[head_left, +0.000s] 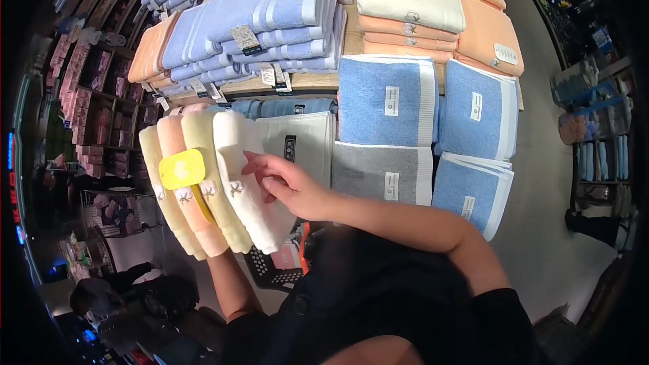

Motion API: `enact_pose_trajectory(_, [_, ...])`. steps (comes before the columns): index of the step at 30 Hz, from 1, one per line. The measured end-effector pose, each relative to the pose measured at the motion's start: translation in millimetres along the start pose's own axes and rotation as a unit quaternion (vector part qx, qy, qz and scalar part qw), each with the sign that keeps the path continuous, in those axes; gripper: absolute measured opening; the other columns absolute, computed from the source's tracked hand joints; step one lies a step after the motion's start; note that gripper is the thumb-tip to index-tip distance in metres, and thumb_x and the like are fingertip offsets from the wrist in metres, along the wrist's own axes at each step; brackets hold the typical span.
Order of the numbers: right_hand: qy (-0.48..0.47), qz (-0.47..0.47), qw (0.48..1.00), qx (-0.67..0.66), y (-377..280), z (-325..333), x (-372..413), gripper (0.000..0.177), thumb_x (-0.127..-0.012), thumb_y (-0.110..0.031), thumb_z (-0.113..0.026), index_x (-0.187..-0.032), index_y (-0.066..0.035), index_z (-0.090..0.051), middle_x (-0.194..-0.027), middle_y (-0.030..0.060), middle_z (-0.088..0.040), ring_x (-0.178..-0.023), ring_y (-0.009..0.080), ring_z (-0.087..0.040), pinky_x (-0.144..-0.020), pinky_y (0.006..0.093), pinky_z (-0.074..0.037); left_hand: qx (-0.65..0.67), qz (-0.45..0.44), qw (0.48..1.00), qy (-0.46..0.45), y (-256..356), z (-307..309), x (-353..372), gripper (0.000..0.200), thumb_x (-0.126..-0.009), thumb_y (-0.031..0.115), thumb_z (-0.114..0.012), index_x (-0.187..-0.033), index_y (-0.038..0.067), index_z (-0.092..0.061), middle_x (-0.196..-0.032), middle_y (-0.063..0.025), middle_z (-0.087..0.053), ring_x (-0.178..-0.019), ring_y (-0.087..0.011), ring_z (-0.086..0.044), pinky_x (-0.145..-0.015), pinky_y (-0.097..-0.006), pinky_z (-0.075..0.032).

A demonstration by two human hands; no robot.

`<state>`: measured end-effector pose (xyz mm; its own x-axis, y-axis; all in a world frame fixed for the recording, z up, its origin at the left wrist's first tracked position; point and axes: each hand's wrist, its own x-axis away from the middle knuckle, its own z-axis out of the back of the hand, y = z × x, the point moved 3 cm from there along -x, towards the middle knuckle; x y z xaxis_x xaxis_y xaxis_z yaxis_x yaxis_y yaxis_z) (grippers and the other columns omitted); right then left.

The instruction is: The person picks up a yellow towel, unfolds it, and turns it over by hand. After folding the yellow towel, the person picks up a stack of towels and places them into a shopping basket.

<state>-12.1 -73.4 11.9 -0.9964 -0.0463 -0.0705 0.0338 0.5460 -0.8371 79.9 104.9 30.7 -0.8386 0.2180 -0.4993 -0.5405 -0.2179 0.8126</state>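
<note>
A row of folded towels stands on edge at left of centre: yellow-green, peach (215, 238), another yellow-green, then a white towel (260, 226) nearest my right hand. A yellow tag (182, 169) hangs over their front, and small cotton-flower motifs show on the folds. My left forearm (230, 284) rises from below under this stack, bearing it; the left hand itself is hidden behind the towels. Across the white towel's side rests my right hand (287, 186), fingers curled and thumb bent in against the cloth.
Striped blue towels (263, 7) and peach towels (487, 27) lie piled on a wooden shelf. Lower down are blue towels (385, 101) and a grey towel (372, 172). Below my hands sits a dark perforated basket (267, 267). Another person (135, 297) is at lower left.
</note>
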Motion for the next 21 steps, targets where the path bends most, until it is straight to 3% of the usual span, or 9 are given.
enact_pose_trajectory(2, [-0.021, 0.138, 0.966, 0.218, -71, -11, 16, 0.035, -0.089, -0.001, -0.046, -0.123, -0.01, -0.047, -0.122, 0.0059, -0.051, -0.08, 0.0175, -0.055, -0.085, 0.0327, -0.042, 0.067, 0.036, 0.997, -0.016, 13, -24, 18, 0.048, -0.097, 0.027, -0.03, -0.135, -0.001, -0.035, -0.137, -0.0163, -0.038, -0.127, -0.0262, -0.035, -0.105, -0.0373, -0.025])
enact_pose_trajectory(4, [0.066, 0.25, 0.894, 0.366, -103, 5, 28, 0.036, -0.088, -0.005, -0.05, -0.123, -0.009, -0.047, -0.131, 0.0119, -0.041, -0.096, 0.024, -0.05, -0.093, 0.0394, -0.033, 0.164, 0.126, 0.969, -0.132, 15, -71, 40, 0.048, -0.097, 0.028, -0.03, -0.135, -0.001, -0.036, -0.136, -0.0159, -0.039, -0.126, -0.0256, -0.036, -0.104, -0.0371, -0.027])
enact_pose_trajectory(6, [0.234, 0.283, 0.771, 0.521, -115, 40, 49, 0.034, -0.089, -0.011, -0.05, -0.122, -0.007, -0.046, -0.141, 0.0174, -0.029, -0.119, 0.0299, -0.04, -0.102, 0.0438, -0.023, 0.278, 0.231, 0.892, -0.274, 13, -128, 64, 0.048, -0.097, 0.029, -0.03, -0.135, -0.001, -0.036, -0.135, -0.0155, -0.04, -0.124, -0.025, -0.038, -0.103, -0.0368, -0.028])
enact_pose_trajectory(8, [0.233, 0.248, 0.857, 0.387, -103, 74, 70, 0.038, -0.093, -0.019, -0.044, -0.128, -0.007, -0.038, -0.145, 0.0203, -0.016, -0.134, 0.0328, -0.019, -0.106, 0.044, -0.02, 0.373, 0.3, 0.789, -0.386, 16, -176, 85, 0.049, -0.097, 0.03, -0.03, -0.134, 0.0, -0.036, -0.134, -0.0151, -0.042, -0.123, -0.0244, -0.04, -0.103, -0.0366, -0.03])
enact_pose_trajectory(10, [0.269, 0.209, 0.912, 0.228, -102, 89, 104, 0.043, -0.097, -0.026, -0.036, -0.135, -0.008, -0.026, -0.147, 0.0175, -0.014, -0.135, 0.0304, -0.018, -0.11, 0.0421, -0.015, 0.448, 0.339, 0.701, -0.439, 26, -211, 102, 0.049, -0.097, 0.031, -0.031, -0.134, 0.0, -0.036, -0.133, -0.0147, -0.043, -0.122, -0.0239, -0.041, -0.102, -0.0363, -0.032])
enact_pose_trajectory(12, [0.32, 0.192, 0.922, 0.106, -96, 108, 128, 0.048, -0.098, -0.033, -0.033, -0.137, -0.008, -0.02, -0.142, 0.0143, -0.022, -0.13, 0.0251, -0.027, -0.107, 0.0384, -0.023, 0.504, 0.357, 0.648, -0.446, 36, -237, 111, 0.049, -0.097, 0.032, -0.031, -0.134, 0.0, -0.036, -0.132, -0.0143, -0.044, -0.12, -0.0233, -0.043, -0.101, -0.0361, -0.033])
enact_pose_trajectory(14, [0.355, 0.178, 0.917, -0.039, -92, 123, 148, 0.051, -0.098, -0.037, -0.033, -0.137, -0.007, -0.02, -0.138, 0.0127, -0.027, -0.126, 0.0223, -0.033, -0.106, 0.0357, -0.027, 0.529, 0.358, 0.64, -0.427, 37, -247, 110, 0.05, -0.097, 0.033, -0.031, -0.134, 0.0, -0.036, -0.131, -0.0138, -0.045, -0.119, -0.0227, -0.045, -0.1, -0.0358, -0.035])
enact_pose_trajectory(19, [0.358, 0.174, 0.917, 0.015, -109, 119, 178, 0.057, -0.097, -0.044, -0.034, -0.137, -0.005, -0.021, -0.13, 0.0088, -0.037, -0.121, 0.0184, -0.038, -0.103, 0.0338, -0.031, 0.519, 0.359, 0.693, -0.348, 68, -222, 73, 0.051, -0.097, 0.038, -0.03, -0.133, 0.002, -0.037, -0.126, -0.0122, -0.05, -0.113, -0.0202, -0.051, -0.096, -0.0345, -0.04])
enact_pose_trajectory(21, [0.389, 0.156, 0.907, 0.035, -135, 97, 170, 0.059, -0.095, -0.045, -0.037, -0.136, -0.004, -0.022, -0.128, 0.0081, -0.04, -0.119, 0.0179, -0.039, -0.102, 0.0336, -0.032, 0.506, 0.364, 0.691, -0.365, 95, -215, 55, 0.054, -0.097, 0.041, -0.027, -0.133, 0.002, -0.037, -0.125, -0.0127, -0.051, -0.112, -0.0205, -0.052, -0.095, -0.0339, -0.041])
